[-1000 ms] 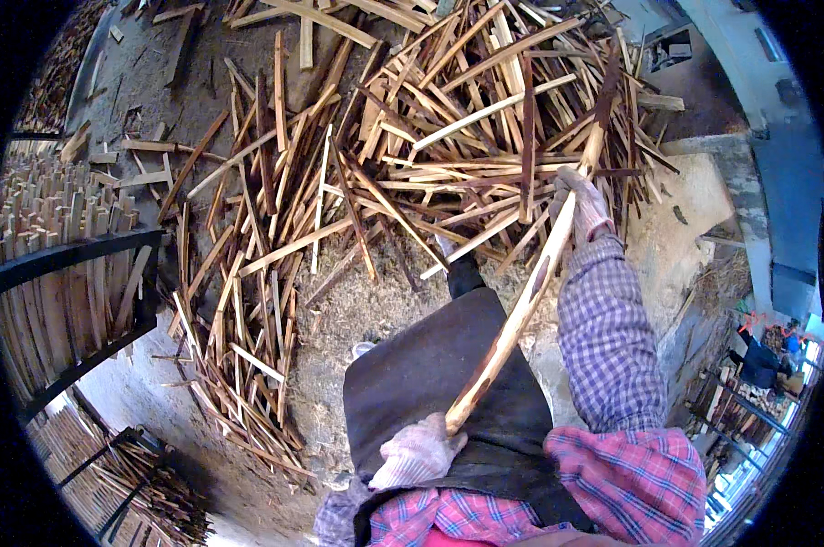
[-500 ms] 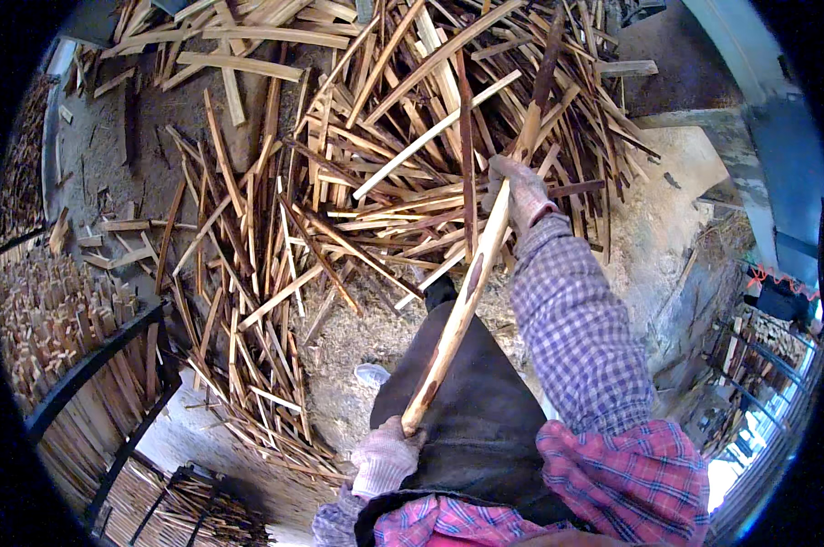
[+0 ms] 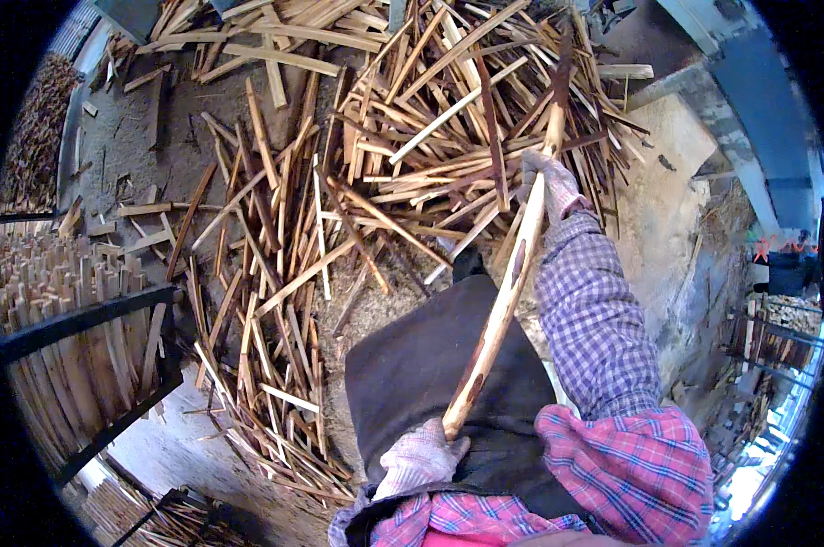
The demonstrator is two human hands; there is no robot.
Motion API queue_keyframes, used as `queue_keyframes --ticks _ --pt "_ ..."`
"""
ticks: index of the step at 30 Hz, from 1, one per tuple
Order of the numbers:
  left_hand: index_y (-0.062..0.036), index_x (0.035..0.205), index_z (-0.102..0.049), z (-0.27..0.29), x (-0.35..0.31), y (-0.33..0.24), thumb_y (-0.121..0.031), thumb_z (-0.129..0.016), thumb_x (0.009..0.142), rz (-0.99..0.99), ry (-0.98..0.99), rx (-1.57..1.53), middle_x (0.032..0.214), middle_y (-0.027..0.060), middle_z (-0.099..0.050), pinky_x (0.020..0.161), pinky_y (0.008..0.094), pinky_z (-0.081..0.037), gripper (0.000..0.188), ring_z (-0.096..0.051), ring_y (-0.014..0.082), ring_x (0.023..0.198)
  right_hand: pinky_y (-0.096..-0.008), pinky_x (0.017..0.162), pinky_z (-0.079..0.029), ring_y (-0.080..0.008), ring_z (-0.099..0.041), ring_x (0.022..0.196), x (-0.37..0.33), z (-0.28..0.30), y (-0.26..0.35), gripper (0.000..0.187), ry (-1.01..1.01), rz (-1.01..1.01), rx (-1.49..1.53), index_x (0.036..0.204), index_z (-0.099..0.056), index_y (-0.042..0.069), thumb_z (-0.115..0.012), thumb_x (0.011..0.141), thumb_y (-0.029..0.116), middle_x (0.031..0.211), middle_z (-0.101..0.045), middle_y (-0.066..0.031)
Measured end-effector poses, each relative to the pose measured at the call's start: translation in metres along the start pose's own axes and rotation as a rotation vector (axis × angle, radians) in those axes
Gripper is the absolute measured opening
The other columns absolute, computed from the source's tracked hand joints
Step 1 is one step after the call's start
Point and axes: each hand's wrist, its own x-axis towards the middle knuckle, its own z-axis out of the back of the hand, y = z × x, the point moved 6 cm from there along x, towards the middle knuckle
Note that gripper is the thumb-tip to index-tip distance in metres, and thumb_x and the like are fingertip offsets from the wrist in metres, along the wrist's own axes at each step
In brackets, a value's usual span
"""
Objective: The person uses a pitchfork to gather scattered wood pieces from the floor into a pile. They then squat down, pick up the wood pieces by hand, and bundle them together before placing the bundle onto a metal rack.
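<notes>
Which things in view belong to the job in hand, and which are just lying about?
In hand:
- pole
- left hand, gripping its near end
- right hand, gripping farther up

Seemingly just about:
- stick pile
- racked sticks, left

Left hand [image 3: 423,458], right hand [image 3: 554,187]: pale knit gloves [image 3: 410,474], right one greyed over fingers. Purple-and-white gingham oversleeve [image 3: 590,314], gathered at top. Pink plaid shirt [image 3: 635,469], blue/white lines. Plain black apron [image 3: 421,365].
</notes>
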Motion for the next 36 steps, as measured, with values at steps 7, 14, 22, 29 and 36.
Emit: queue_keyframes --ticks 7,14,22,29,36 --pt "-0.0075 0.084 -0.056 -0.026 -0.088 0.131 -0.05 -0.063 0.07 -0.051 -0.284 0.014 0.074 0.0151 -0.061 0.061 0.0427 -0.047 0.045 -0.06 0.0346 0.068 -0.0305 0.038 -0.046 -0.0164 -0.051 0.042 -0.145 -0.046 -0.03 0.022 -0.047 -0.073 0.256 0.077 -0.057 0.007 -0.066 0.076 0.027 0.059 -0.055 -0.0045" --pt "-0.006 0.09 -0.059 0.015 -0.092 0.09 -0.05 -0.06 0.072 0.065 -0.223 0.015 0.08 0.0168 -0.063 0.067 0.0403 -0.048 0.048 -0.061 0.0324 0.078 -0.0312 0.043 -0.047 -0.0175 -0.052 0.047 -0.094 -0.048 -0.008 0.025 -0.058 -0.166 0.131 0.08 -0.059 0.007 -0.066 0.075 0.03 0.061 -0.053 -0.0047" --pt "-0.0085 0.095 -0.055 0.071 -0.033 0.003 -0.045 -0.057 0.075 0.17 -0.189 0.07 0.082 0.0152 -0.062 0.067 0.0426 -0.048 0.042 -0.061 0.0334 0.078 -0.0289 0.042 -0.046 -0.0161 -0.05 0.046 0.043 -0.022 -0.005 0.02 0.07 -0.261 0.162 0.08 -0.055 0.006 -0.062 0.078 0.024 0.063 -0.053 -0.0045" --pt "-0.0068 0.098 -0.052 0.063 0.003 -0.037 -0.046 -0.055 0.078 0.129 -0.047 -0.073 0.087 0.0181 -0.062 0.073 0.0446 -0.046 0.044 -0.06 0.0353 0.084 -0.0272 0.047 -0.048 -0.0166 -0.054 0.053 0.123 -0.008 0.037 0.025 0.045 -0.176 0.153 0.085 -0.054 0.003 -0.066 0.075 0.023 0.068 -0.055 -0.0057" --pt "-0.0061 0.111 -0.048 0.035 0.015 -0.024 -0.059 -0.051 0.074 0.168 0.186 -0.065 0.103 0.0191 -0.059 0.082 0.042 -0.044 0.065 -0.056 0.0335 0.098 -0.0235 0.041 -0.042 -0.0133 -0.05 0.046 0.127 0.007 0.015 0.02 0.058 -0.033 0.146 0.077 -0.054 0.005 -0.064 0.077 0.023 0.06 -0.052 -0.0023"
